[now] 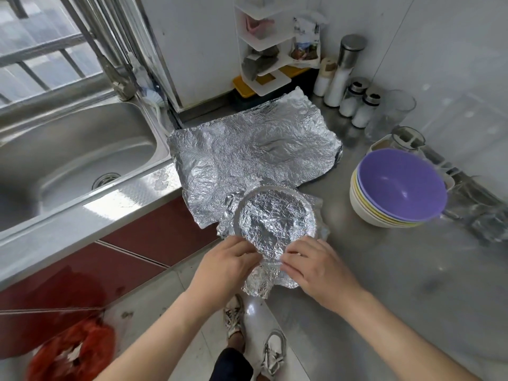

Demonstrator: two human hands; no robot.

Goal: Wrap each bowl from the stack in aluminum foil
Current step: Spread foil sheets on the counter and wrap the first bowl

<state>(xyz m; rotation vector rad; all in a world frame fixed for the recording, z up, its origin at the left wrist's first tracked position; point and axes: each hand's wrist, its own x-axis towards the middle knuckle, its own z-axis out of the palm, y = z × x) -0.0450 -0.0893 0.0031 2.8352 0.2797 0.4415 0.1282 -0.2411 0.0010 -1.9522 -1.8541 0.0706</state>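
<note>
A foil-covered round bowl (275,218) sits at the near edge of the stainless steel counter (384,270), right in front of the person. Taking that bowl as the centre of the clock, both hands are at its near rim. The left hand (229,266) is at about 7 o'clock, fingers curled down and pinching the foil. The right hand (316,270) is at about 5 o'clock, its fingers laid nearly straight on the foil and pointing towards the left hand. The two sets of fingertips almost meet. A loose foil flap (259,285) hangs between them past the counter edge, pointing to 6 o'clock. The bowl's circular face is turned up, and being round it has no long axis. I can't tell whether it stands mouth up or mouth down under the foil.

Behind it, from 10 to 1 o'clock, a large crumpled sheet of silver aluminium foil (247,149) lies flat. Its long axis runs roughly 8 to 2 o'clock, and its near edge meets the bowl's wrapping.

At 3 o'clock, apart from the bowl, a stack of plastic bowls with a purple one on top (398,185) stands mouth up, with yellow and cream rims below. A stainless steel sink (68,160) lies at 9 to 10 o'clock.

A printed packet (305,45) stands on the white corner shelf (272,81) around 12 o'clock. Its print is too blurred to read.
</note>
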